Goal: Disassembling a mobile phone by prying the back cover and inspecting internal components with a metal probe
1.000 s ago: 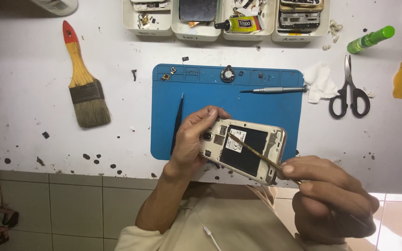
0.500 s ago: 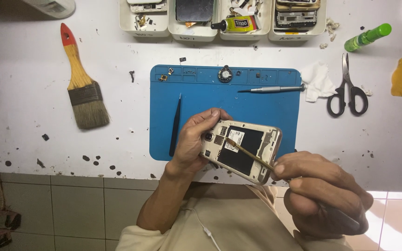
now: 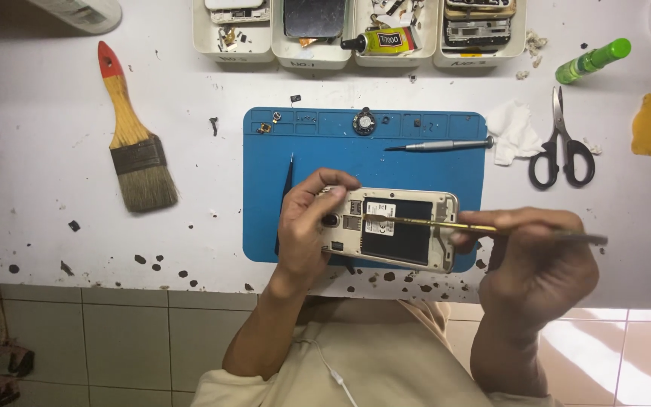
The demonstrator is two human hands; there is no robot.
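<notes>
Left hand: my left hand [image 3: 307, 230] grips the opened smartphone [image 3: 389, 228] by its camera end, thumb across the top edge, fingers wrapped under it.
Right hand: my right hand [image 3: 540, 264] is clenched around a thin brass-coloured tool [image 3: 484, 227], pinched near its middle; its dark tail sticks out past my knuckles.
Phone: its back cover is off and the empty dark battery bay faces up; I hold it just above the near edge of the blue work mat [image 3: 325, 143].
Step in hand: the tool's tip rests on the label at the left of the battery bay, so I judge I am probing or prying inside the frame.
Next move: it seems to call for a steady left grip and light, shallow pressure at the tip, so it does not slip across the card slots beside it.
On the mat: black tweezers [image 3: 288, 181] lie just beside my left fingers, a screwdriver [image 3: 438, 145] farther up, a small round part [image 3: 364, 120] and loose screws at the far edge.
Counter: a paintbrush [image 3: 133, 143] to the left, scissors [image 3: 560, 143], a crumpled tissue [image 3: 512, 132] and a green bottle [image 3: 593, 60] to the right.
Far edge: white trays [image 3: 307, 54] of phone parts, one with a glue tube [image 3: 378, 40].
In the way: nothing blocks the tool; only the tweezers crowd my left hand.
</notes>
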